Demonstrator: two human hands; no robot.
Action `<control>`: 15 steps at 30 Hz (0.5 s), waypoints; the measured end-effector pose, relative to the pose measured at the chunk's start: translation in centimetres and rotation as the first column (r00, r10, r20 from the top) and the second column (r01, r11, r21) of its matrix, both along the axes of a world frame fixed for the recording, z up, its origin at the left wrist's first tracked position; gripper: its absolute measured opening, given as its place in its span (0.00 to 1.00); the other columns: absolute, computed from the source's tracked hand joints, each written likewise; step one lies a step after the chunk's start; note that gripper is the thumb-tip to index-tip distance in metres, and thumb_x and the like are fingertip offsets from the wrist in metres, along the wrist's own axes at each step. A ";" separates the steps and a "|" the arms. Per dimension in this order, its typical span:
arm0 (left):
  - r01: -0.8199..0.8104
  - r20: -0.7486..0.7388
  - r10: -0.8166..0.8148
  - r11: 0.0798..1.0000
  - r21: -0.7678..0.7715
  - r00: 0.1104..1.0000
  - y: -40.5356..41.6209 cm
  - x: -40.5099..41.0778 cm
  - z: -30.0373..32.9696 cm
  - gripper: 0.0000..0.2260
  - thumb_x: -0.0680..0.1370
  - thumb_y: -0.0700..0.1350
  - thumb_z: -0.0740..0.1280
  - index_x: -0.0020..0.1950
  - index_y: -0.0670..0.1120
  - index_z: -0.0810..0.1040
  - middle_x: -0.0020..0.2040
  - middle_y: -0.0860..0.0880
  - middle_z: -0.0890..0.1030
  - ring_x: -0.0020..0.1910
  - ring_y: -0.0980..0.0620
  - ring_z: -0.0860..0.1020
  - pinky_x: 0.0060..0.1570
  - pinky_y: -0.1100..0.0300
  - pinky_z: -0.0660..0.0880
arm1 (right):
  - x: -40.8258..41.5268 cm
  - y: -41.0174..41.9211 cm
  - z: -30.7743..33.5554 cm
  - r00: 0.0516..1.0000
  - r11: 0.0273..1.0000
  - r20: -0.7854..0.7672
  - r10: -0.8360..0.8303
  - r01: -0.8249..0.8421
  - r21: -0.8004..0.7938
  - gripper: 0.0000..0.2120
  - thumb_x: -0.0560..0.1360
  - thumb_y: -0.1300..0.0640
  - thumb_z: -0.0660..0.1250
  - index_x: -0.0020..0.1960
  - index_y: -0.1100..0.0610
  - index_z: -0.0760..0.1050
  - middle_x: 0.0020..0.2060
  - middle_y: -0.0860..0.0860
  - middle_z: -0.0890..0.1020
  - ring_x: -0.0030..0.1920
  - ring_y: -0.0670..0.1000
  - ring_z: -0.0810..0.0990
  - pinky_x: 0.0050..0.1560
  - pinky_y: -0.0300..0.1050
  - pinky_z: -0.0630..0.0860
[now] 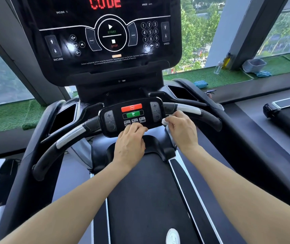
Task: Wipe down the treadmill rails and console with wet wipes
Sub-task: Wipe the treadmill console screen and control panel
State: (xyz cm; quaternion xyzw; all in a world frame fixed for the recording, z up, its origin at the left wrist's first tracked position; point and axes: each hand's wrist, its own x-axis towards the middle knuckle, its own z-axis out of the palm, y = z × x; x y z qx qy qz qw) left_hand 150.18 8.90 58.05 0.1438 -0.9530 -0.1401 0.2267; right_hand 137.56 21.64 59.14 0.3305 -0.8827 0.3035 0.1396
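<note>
Bright daylight enters through the windows (200, 32), glare spots the dark console (105, 41), and edges bend.

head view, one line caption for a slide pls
Right hand wipes the small control panel edge with a wet wipe; left hand rests below.
</note>
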 end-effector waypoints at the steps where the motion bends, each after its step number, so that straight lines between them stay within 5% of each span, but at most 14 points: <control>1: 0.000 0.006 0.000 1.000 -0.005 1.000 -0.1 0.0 0.0 0.17 0.67 0.32 0.69 0.54 0.44 0.79 0.51 0.50 0.77 0.50 0.47 0.75 0.48 0.56 0.72 | -0.1 0.0 0.0 0.999 1.000 -0.029 0.017 -0.016 0.022 0.05 0.69 0.70 0.71 0.42 0.62 0.83 0.36 0.56 0.78 0.36 0.59 0.77 0.34 0.41 0.65; 5: -0.001 0.018 0.001 1.000 -0.001 1.000 -0.2 0.1 0.0 0.16 0.68 0.33 0.69 0.54 0.44 0.79 0.52 0.50 0.77 0.51 0.48 0.74 0.49 0.57 0.70 | 0.5 0.2 -0.6 0.997 0.947 0.043 0.067 -0.077 0.311 0.10 0.74 0.67 0.65 0.51 0.58 0.82 0.46 0.55 0.76 0.49 0.57 0.75 0.42 0.45 0.71; 8: -0.009 0.000 0.009 1.000 0.004 1.000 -0.4 0.3 0.0 0.15 0.69 0.33 0.67 0.54 0.45 0.79 0.52 0.51 0.76 0.50 0.49 0.74 0.50 0.59 0.70 | 2.1 1.1 -2.1 0.979 0.937 0.203 0.018 -0.088 0.339 0.12 0.78 0.62 0.61 0.55 0.55 0.81 0.50 0.53 0.75 0.53 0.55 0.74 0.45 0.45 0.71; 15: -0.018 -0.004 0.018 1.000 -0.010 1.000 -0.1 0.1 0.1 0.17 0.67 0.32 0.70 0.53 0.44 0.80 0.50 0.50 0.77 0.49 0.47 0.75 0.48 0.58 0.71 | 0.7 1.1 -0.1 0.992 0.995 0.119 -0.043 0.054 -0.089 0.08 0.75 0.64 0.64 0.48 0.59 0.83 0.42 0.52 0.76 0.43 0.53 0.75 0.38 0.43 0.69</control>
